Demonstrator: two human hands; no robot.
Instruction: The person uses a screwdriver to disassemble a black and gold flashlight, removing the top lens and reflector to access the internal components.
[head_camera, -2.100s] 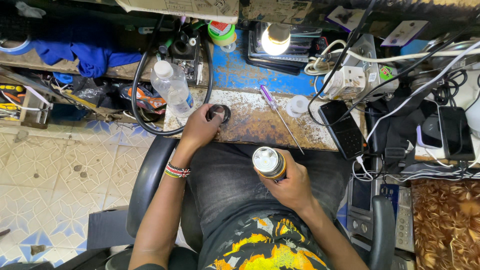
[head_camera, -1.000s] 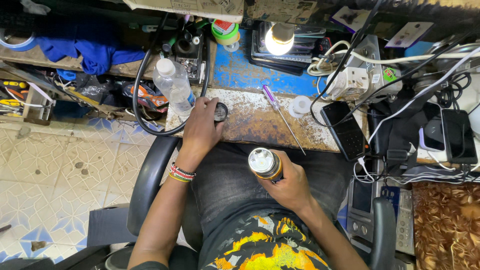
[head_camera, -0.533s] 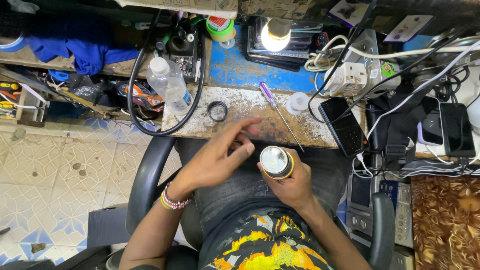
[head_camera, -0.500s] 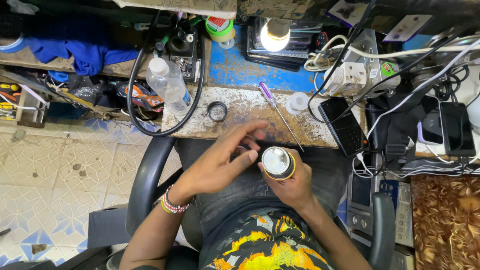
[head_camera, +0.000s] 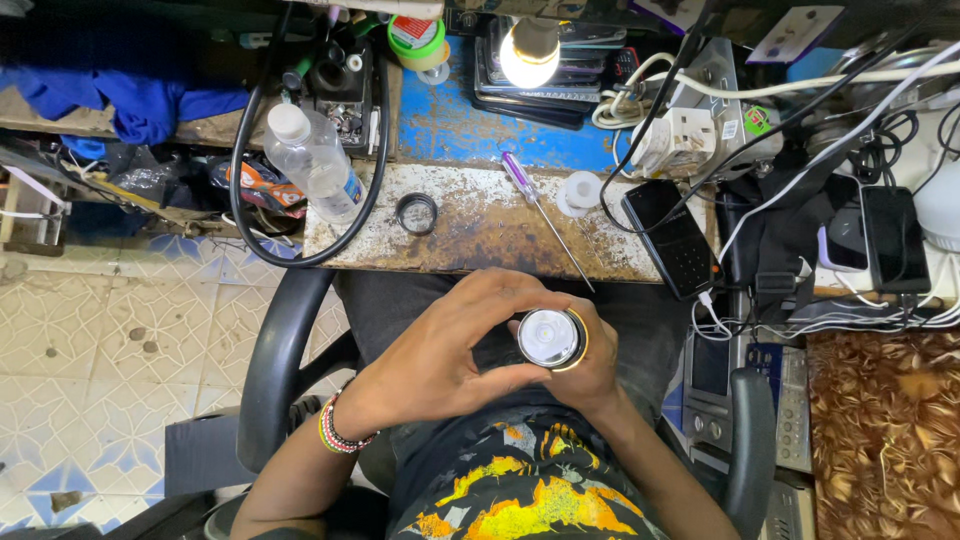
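Seemingly light and rigid, with a fragile glass front, a small torch (head_camera: 549, 338) sits over the lap, right hand (head_camera: 590, 365) gripping its body, left hand (head_camera: 450, 350) fingers curled round its rim.

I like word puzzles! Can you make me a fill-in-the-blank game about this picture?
1. Both hands, the left hand and the right hand, hold a round ____.
2. The purple-handled screwdriver lies on the ____.
3. The black ring lies beside a clear plastic ____.
4. The left wrist wears a striped ____.

Missing words: flashlight; workbench; bottle; bracelet
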